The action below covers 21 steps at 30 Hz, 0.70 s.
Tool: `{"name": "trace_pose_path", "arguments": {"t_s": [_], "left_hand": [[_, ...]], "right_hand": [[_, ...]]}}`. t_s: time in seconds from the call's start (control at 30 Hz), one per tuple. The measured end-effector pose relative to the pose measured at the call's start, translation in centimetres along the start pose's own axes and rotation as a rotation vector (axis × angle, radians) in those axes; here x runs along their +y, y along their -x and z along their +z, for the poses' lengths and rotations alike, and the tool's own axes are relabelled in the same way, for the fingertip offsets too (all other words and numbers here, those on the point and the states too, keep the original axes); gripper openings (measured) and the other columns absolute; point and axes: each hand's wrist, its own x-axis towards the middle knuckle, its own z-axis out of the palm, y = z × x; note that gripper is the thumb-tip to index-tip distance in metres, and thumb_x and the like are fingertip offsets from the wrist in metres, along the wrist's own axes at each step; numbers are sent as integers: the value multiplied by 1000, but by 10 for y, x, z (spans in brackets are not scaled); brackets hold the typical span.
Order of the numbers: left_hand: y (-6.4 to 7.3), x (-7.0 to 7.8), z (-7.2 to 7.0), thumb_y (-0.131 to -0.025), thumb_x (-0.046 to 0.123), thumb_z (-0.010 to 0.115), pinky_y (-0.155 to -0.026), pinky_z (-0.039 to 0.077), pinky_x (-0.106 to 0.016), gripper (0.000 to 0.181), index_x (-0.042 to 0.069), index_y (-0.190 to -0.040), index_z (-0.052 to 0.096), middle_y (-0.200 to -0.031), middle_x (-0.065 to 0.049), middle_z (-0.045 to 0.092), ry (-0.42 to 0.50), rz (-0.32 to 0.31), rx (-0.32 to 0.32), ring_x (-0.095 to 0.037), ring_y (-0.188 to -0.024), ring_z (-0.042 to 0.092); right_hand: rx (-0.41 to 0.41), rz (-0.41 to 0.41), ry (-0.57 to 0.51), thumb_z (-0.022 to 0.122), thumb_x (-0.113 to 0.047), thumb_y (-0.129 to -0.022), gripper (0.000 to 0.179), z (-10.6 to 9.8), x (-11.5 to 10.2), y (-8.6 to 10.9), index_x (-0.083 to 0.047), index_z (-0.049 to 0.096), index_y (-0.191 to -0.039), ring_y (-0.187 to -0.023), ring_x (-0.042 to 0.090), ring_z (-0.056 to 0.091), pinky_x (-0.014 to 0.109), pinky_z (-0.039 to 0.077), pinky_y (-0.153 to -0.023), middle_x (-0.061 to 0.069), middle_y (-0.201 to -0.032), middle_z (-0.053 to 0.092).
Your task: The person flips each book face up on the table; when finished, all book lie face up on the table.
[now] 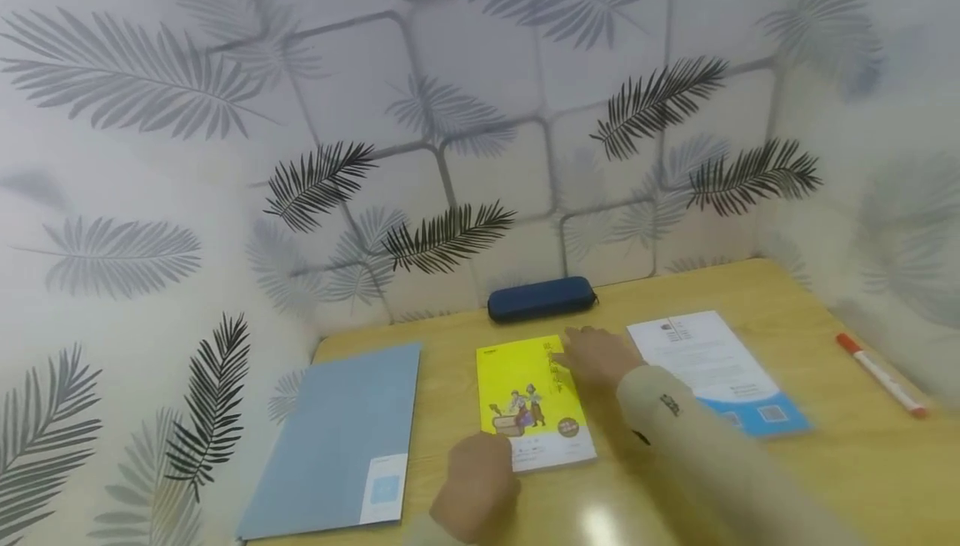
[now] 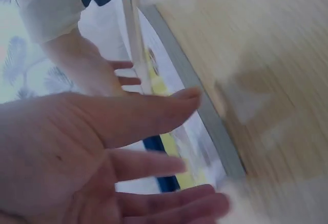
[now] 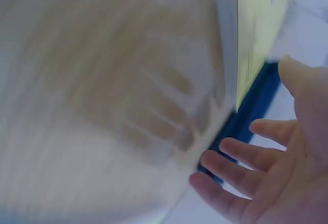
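"Where's the book, and how are the hands?"

"Take the yellow rectangular paper-covered book (image 1: 528, 388) as our clock's centre, lying on the pale wood-grain table (image 1: 446, 396). The left hand (image 1: 476, 479) is near seven o'clock, the right hand (image 1: 600, 356) near two. Both are spread loosely, thumbs apart from fingers, gripping nothing. Whether either touches the book, I can't tell."

"How would you handle it well?"

"I'd press evenly from opposite edges, fingertips low against the pages, so the cover shouldn't buckle or the book twist."

"Anything to avoid?"

"The dark-blue oblong case (image 1: 542, 298) at twelve could catch the right fingertips, and the beige fabric sleeve (image 1: 697, 438) could drag the white-and-blue rectangular paper booklet (image 1: 712, 371) at three."
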Motion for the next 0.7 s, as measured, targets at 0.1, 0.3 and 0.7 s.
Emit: {"name": "trace_pose_path", "arguments": {"t_s": [0.1,0.3,0.7], "left_hand": [[-4,18,0,-89,44,77,-62,56,-37,47,5,-116,71,-92,-10,67,-7,63,75,-23,-73,62],[-15,73,6,-89,51,75,-64,55,-36,46,21,-124,71,-101,-2,71,123,253,122,-20,-87,65],[-45,174,19,-92,56,70,-91,55,-39,63,11,-136,63,-118,-7,70,455,233,16,-21,-107,66]], "right_hand": [[52,46,0,48,-52,-106,69,-19,27,5,2,47,-149,-128,50,51,66,42,-104,30,-142,53],[13,152,18,49,-54,-105,75,-42,93,21,9,46,-145,-130,57,44,69,41,-102,38,-144,45],[-1,254,-9,65,-54,-96,79,-48,174,51,11,49,-139,-125,60,45,72,37,-102,40,-134,50]]}}
